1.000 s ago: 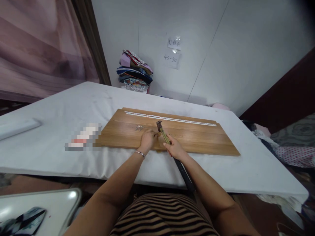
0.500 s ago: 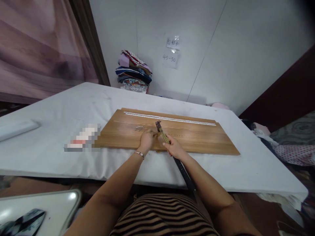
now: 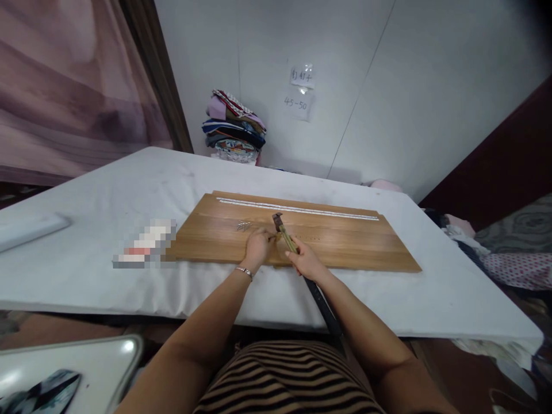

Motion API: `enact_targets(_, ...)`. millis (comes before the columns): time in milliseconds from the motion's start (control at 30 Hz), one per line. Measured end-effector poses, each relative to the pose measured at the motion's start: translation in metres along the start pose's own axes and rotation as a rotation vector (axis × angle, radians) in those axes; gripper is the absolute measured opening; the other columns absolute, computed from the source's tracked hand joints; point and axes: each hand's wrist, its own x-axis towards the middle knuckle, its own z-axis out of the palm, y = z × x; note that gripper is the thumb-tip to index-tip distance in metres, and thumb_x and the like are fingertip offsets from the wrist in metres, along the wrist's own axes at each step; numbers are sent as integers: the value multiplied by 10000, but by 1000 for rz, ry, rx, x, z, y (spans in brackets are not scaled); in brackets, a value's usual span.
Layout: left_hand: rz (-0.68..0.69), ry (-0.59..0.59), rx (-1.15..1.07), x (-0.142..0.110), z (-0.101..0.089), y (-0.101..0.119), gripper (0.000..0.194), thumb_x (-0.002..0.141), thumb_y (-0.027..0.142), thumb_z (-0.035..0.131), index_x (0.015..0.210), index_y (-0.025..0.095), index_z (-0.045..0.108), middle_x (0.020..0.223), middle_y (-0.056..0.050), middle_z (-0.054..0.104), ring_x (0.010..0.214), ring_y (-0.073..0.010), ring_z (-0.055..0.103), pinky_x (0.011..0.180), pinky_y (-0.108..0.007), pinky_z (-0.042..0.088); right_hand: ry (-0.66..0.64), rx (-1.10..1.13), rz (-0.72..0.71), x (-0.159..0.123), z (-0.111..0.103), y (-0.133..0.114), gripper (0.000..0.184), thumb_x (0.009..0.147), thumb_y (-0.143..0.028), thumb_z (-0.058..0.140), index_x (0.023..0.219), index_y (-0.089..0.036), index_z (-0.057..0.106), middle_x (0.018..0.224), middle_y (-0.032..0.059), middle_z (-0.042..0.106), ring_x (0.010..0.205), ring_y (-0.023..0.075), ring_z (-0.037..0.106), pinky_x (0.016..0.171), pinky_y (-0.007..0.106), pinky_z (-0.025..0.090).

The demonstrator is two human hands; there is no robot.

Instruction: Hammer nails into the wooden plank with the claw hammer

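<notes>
In the head view, the right hand (image 3: 307, 260) is wrapped around the handle of a hammer (image 3: 318, 298), gripping it well up toward the head, so the black grip trails out below the fist toward the person's body. The hammer head lies beyond that hand, up and to its left, over the middle of a wooden board (image 3: 357, 241). The left hand (image 3: 257, 246) is down on the board just left of the hammer head, its fingers drawn together with the tips near the head; whether they pinch anything is too small to tell. A bracelet (image 3: 245, 272) circles the left wrist.

Just beyond the left hand, slightly to its left, lies a small loose pile of nails (image 3: 242, 225). Right of the hammer, past the right hand, runs a row of small dark marks (image 3: 313, 238) (nail heads or holes, I cannot tell which). Two long white strips (image 3: 297, 209) lie side by side along the board's far edge. The board rests on a white-covered bench (image 3: 388, 305), near its front edge.
</notes>
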Motion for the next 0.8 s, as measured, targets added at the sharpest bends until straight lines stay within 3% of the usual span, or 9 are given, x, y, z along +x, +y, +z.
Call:
enact_targets(267,20,-4,-8,2,0,-4,248,961,171,640,1006,196,883,1002,-109,796,989,-225,697,911,-316,525,-17,27,1,-1,-3,2,707,912,-288,628,1598,-163,512,558,-100,474,417,116,404,437,221,360)
enact_targets(433,-81,-18,-37,7,-4,1,231,987,248,654,1058,207,870,1102,-101,812,1044,-229,722,925,-306,534,12,102,-39,-3,-6,5,679,898,-308,641,1555,-167,551,596,-99,493,417,101,400,418,219,352)
enact_targets(533,-114,-11,6,11,-7,9,222,981,295,672,1067,222,863,1119,-97,815,1059,-243,725,921,-314,537,33,134,-23,-6,-8,7,746,902,-328,634,1611,-147,487,562,-108,478,404,108,386,408,225,348)
enact_targets(667,-84,-4,56,14,-9,18,206,976,283,669,1037,219,856,1111,-107,815,1044,-255,722,939,-341,534,42,152,-7,-10,-10,9,845,895,-369,662,1665,-130,412,503,-128,432,393,113,390,408,219,342)
enact_targets(800,-43,5,80,15,-7,20,205,988,224,626,1005,190,827,1101,-121,803,1057,-256,711,972,-356,522,39,147,-2,-13,-12,10,821,897,-348,640,1659,-122,430,509,-119,450,388,111,395,403,221,346)
